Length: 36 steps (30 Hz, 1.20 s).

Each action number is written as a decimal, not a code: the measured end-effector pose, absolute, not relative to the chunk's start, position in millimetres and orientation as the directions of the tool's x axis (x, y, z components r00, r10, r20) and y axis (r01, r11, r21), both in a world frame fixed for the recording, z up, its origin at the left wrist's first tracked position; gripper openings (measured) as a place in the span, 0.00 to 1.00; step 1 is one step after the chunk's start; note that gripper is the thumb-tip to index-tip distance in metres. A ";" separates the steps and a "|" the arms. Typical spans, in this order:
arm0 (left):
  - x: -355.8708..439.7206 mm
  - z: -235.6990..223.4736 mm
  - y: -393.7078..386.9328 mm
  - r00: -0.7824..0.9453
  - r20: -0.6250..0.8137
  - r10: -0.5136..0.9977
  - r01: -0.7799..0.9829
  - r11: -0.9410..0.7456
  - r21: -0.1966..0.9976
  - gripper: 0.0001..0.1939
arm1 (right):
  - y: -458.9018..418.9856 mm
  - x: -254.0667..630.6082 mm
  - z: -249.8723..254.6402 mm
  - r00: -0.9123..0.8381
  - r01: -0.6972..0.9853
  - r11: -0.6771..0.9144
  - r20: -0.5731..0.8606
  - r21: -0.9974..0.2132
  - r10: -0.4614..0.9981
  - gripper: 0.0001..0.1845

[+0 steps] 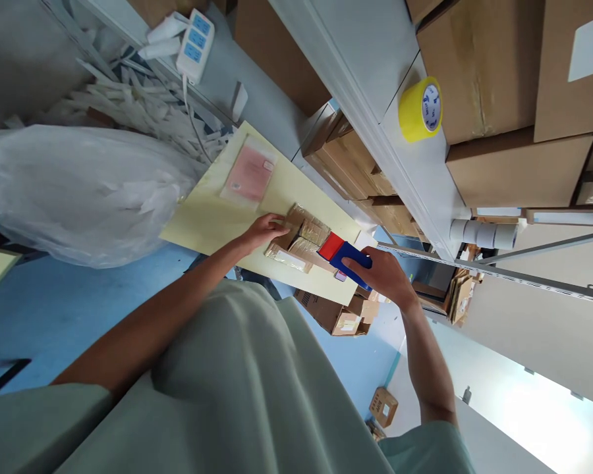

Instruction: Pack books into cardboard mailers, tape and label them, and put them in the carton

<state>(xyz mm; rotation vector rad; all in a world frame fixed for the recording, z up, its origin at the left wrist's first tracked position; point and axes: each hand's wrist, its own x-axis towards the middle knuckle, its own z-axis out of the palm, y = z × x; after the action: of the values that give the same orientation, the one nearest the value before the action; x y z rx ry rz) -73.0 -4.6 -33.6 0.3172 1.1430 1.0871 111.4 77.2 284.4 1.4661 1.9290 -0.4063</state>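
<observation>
A small cardboard box [317, 232] wrapped in shiny packing tape lies on the pale yellow tabletop [205, 220]. My left hand [267, 230] holds the box by its left edge, fingers on top of the cardboard. In my right hand [384, 271] is a blue and red tape dispenser [346, 255], gripped by its blue part. Its red end rests against or just over the right side of the box; the exact contact is hidden. A pink booklet in a clear sleeve [250, 172] lies on the table beyond my left hand.
A grey shelf [346, 56] runs above the table's far side, bearing a yellow tape roll [420, 110], white rolls [483, 233] and cartons [479, 72]. A power strip [196, 47] sits at upper left. A plastic bag [84, 191] bulges left. An opened carton [333, 313] stands below the table.
</observation>
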 end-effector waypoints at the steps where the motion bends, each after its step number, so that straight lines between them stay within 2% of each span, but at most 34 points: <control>1: -70.1 -37.1 -3.1 -0.007 -0.574 0.819 -0.528 0.485 0.697 0.34 | 78.1 109.4 281.8 -0.138 0.932 0.325 -0.672 0.160 0.728 0.26; 5: -57.1 -44.3 0.9 -0.042 -0.586 0.809 -0.474 0.501 0.725 0.31 | 80.2 105.9 271.4 -0.117 0.922 0.333 -0.678 0.199 0.726 0.26; 11: -46.5 -44.9 0.0 -0.195 -0.467 0.862 -0.175 0.438 0.882 0.32 | 78.5 105.1 266.8 -0.135 0.917 0.350 -0.679 0.190 0.722 0.26; 14: -47.9 -48.7 -4.8 -0.217 -0.477 0.852 -0.045 0.480 0.876 0.34 | 77.8 104.0 267.9 -0.133 0.921 0.345 -0.686 0.181 0.715 0.26; 17: -49.5 -45.2 -14.9 -0.183 -0.467 0.865 0.012 0.477 0.879 0.31 | 77.9 104.4 268.4 -0.130 0.926 0.337 -0.693 0.171 0.709 0.25; 22: -45.4 -10.1 -23.6 -0.098 -0.128 0.987 0.089 0.137 0.987 0.34 | 77.7 108.5 268.5 -0.145 0.913 0.366 -0.696 0.179 0.703 0.26; 25: -39.3 7.3 -15.1 -0.023 -0.027 0.999 0.153 0.031 0.988 0.33 | 76.1 110.9 269.2 -0.153 0.905 0.383 -0.696 0.187 0.701 0.27; 31: -26.6 1.7 -1.4 0.047 -0.042 0.998 0.238 0.030 0.971 0.20 | 73.6 123.8 269.2 -0.177 0.888 0.416 -0.687 0.199 0.705 0.30; 36: -22.6 -7.4 -3.8 0.038 -0.127 0.991 0.286 0.111 0.952 0.21 | 77.6 150.1 263.0 -0.148 0.907 0.378 -0.701 0.186 0.698 0.32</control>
<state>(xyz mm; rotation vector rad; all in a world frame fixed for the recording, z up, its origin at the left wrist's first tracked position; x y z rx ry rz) -22.6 -3.8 -7.4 1.3476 1.4270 0.9278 150.1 77.6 263.0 1.3848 1.9109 -0.3645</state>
